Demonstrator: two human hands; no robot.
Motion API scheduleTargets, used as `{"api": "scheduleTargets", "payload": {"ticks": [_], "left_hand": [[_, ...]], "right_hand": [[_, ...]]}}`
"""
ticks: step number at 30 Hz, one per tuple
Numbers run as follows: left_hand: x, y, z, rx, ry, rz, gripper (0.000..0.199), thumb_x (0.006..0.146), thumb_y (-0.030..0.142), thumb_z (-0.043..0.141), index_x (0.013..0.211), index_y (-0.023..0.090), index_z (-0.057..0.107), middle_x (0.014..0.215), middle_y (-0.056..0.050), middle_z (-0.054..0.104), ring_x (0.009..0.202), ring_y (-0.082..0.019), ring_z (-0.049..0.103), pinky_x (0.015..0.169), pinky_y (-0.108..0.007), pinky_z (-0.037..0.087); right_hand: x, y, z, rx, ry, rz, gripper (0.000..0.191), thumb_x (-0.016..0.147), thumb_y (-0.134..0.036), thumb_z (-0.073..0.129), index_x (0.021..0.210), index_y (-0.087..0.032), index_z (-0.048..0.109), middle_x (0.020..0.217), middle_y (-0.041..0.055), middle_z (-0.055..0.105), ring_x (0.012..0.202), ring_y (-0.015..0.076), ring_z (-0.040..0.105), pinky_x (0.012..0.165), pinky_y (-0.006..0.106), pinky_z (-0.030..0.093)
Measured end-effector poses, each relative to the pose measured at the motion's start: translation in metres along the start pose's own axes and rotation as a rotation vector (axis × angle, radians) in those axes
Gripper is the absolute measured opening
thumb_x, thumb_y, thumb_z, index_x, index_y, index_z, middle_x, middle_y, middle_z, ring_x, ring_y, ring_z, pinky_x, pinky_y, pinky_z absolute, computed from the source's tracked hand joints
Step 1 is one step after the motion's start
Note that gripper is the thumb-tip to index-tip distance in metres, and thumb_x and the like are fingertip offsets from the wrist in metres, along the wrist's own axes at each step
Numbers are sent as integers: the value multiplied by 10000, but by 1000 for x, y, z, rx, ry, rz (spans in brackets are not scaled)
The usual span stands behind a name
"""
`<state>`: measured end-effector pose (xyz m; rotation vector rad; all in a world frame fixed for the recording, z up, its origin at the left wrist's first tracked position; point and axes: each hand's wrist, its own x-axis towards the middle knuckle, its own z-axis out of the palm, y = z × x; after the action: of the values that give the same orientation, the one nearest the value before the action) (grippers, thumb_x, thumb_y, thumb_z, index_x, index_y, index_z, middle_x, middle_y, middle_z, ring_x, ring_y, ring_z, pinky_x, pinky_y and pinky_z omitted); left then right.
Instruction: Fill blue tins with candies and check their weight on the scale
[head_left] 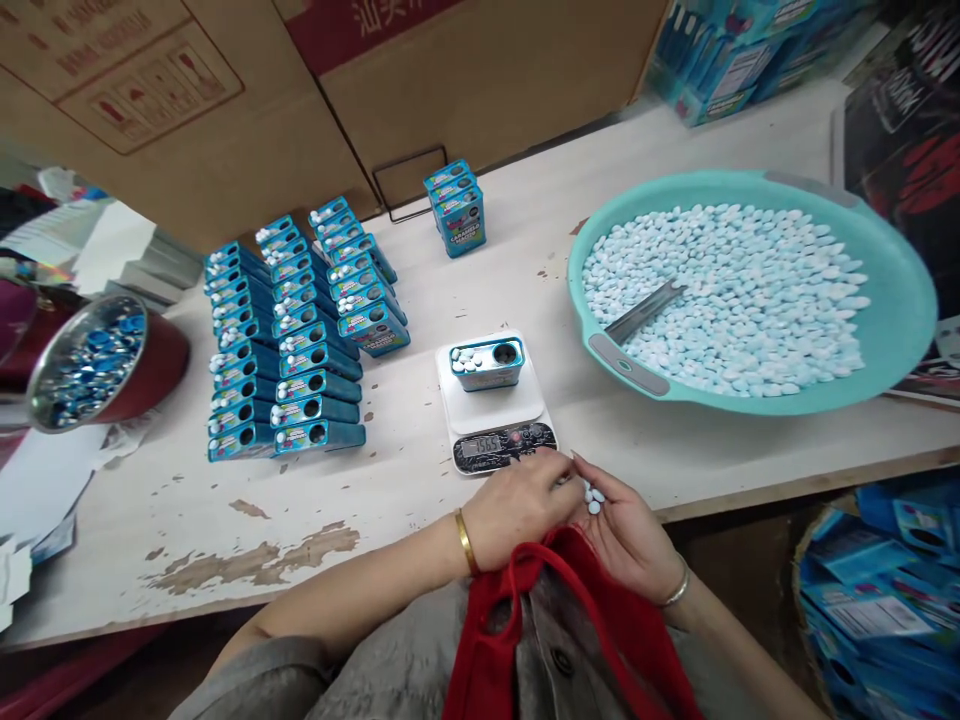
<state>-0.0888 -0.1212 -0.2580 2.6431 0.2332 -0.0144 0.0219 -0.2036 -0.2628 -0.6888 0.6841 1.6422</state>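
Observation:
My right hand [634, 535] is turned palm up and cupped around several small pale-blue candies [594, 500]. Over that palm, my left hand [521, 510] has its fingers bent together among the candies; a pale piece shows at them, while the fingertips are partly hidden. Just beyond my hands lies a white digital scale [491, 412] with a lit display. Standing on its pan is a blue candy tin [487, 375], with white candies at the left of its top and a dark round hole at the right.
A turquoise basin [900, 330] of candies, with a metal scoop [645, 310], stands right. Rows of blue tins [319, 385] fill the left, beside a metal bowl [161, 350] of blue-and-silver pieces. Three tins [459, 215] stand near cardboard boxes [480, 80]. Blue packages [870, 590] lie lower right.

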Motion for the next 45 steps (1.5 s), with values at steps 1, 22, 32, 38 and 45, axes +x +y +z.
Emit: {"api": "scheduleTargets", "payload": {"ticks": [1, 22, 32, 38, 45], "left_hand": [[0, -1, -3, -3, 23, 40, 208, 943, 237, 368, 1011, 170, 553, 1051, -80, 584, 942, -179, 558, 766, -286, 483], [10, -99, -138, 135, -61, -16, 182, 912, 223, 422, 1026, 154, 546, 999, -73, 525, 764, -121, 533, 706, -251, 467], [18, -105, -148, 76, -124, 7, 166, 875, 164, 461, 980, 161, 589, 966, -57, 546, 735, -96, 523, 678, -212, 430], [24, -92, -147, 266, -189, -73, 157, 777, 114, 502, 897, 142, 600, 903, -52, 549, 595, -80, 472, 572, -215, 395], [16, -96, -152, -29, 9, 46, 104, 796, 150, 534, 881, 150, 594, 848, -32, 549, 643, -78, 503, 597, -194, 422]], "right_hand": [[0, 0, 0, 11, 6, -4, 219, 890, -149, 440, 885, -121, 657, 774, 31, 730, 803, 142, 694, 825, 287, 555], [22, 6, 26, -185, -77, -57, 234, 880, -213, 496, 968, -72, 660, 997, 152, 714, 1048, 245, 642, 918, 307, 520], [38, 2, 47, -211, -198, -61, 215, 869, -194, 502, 933, -57, 654, 949, 166, 718, 980, 236, 671, 886, 310, 530], [39, 1, 59, -230, -245, -37, 218, 874, -196, 483, 942, -68, 646, 973, 158, 716, 1006, 223, 662, 895, 296, 520], [41, 4, 74, -198, -305, -59, 262, 911, -206, 423, 923, -82, 654, 953, 119, 722, 985, 197, 667, 898, 286, 519]]}}
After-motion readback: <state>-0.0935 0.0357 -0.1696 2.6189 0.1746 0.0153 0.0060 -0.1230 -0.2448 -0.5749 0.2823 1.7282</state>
